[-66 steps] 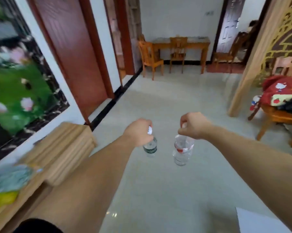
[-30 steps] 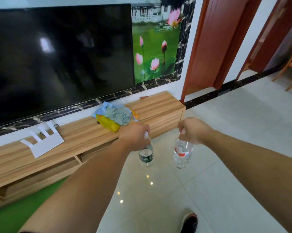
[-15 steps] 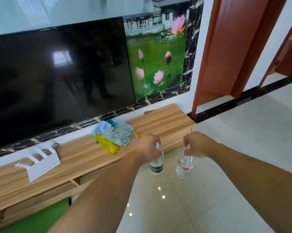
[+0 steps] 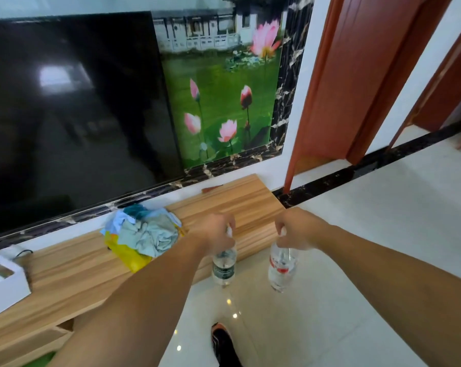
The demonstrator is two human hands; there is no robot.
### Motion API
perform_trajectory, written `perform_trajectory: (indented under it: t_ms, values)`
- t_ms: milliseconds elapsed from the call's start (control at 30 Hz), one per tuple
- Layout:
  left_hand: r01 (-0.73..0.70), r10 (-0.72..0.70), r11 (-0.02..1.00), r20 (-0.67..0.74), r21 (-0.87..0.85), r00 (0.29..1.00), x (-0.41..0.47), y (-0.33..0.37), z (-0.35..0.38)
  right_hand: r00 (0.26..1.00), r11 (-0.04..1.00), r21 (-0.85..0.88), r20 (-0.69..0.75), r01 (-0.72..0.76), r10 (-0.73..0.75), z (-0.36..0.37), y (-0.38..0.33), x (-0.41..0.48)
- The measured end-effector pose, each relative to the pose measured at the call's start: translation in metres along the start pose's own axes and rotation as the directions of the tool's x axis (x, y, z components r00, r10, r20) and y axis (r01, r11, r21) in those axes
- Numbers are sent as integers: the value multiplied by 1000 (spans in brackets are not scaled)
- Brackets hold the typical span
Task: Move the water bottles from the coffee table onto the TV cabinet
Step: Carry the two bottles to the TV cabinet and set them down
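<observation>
My left hand [image 4: 216,232] grips the cap end of a clear water bottle with a dark green label [image 4: 224,267], which hangs upright just in front of the TV cabinet's right end. My right hand [image 4: 294,229] holds a second clear bottle with a red label [image 4: 281,268] by its neck, over the tiled floor to the right of the first. The wooden TV cabinet [image 4: 240,200] runs low along the wall under the screen. Both caps are hidden inside my fists.
A crumpled pile of bluish cloth and a yellow bag [image 4: 141,234] lies on the cabinet left of my hands. A white router [image 4: 4,282] sits at the far left. The black TV [image 4: 73,109] hangs above. My shoe [image 4: 222,343] shows on the glossy floor.
I have turned from the room toward the TV wall and come closer to the cabinet. Both bottles stay in my hands and now hang beside the cabinet's right end.
</observation>
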State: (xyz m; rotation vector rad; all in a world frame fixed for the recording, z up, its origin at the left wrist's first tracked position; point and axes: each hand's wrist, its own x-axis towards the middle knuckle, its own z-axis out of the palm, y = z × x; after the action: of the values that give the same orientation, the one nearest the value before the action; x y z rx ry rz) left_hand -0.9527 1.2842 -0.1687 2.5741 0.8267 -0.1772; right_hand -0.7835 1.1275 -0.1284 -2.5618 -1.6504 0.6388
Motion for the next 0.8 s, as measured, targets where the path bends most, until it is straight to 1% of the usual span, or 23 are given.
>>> perform_trajectory:
  t_ms: [133, 233, 300, 400, 567, 667, 800]
  values:
    - [-25, 27, 998, 48, -52, 998, 79, -23, -8, 998, 999, -31, 59, -23, 25, -20, 13, 72]
    - [-16, 21, 996, 54, -82, 998, 128, -52, -14, 988, 991, -132, 146, -34, 53, -31, 14, 124]
    - [-7, 12, 993, 38, -120, 999, 156, -70, -17, 988, 989, -148, 145, -31, 52, -38, 16, 157]
    - [41, -41, 987, 4, -154, 999, 190, -86, -24, 991, 988, -157, 128, -15, 35, -51, 20, 197]
    - [49, -45, 993, 43, -103, 998, 245, -96, -36, 991, 994, -103, 131, -23, 37, -71, 36, 260]
    - [58, -53, 996, 65, -72, 996, 277, -99, -40, 988, 998, -67, 152, -3, 13, -72, 49, 298]
    - [114, -105, 990, 104, -78, 989, 316, -107, -42, 972, 997, -45, 232, 56, -44, -66, 70, 355]
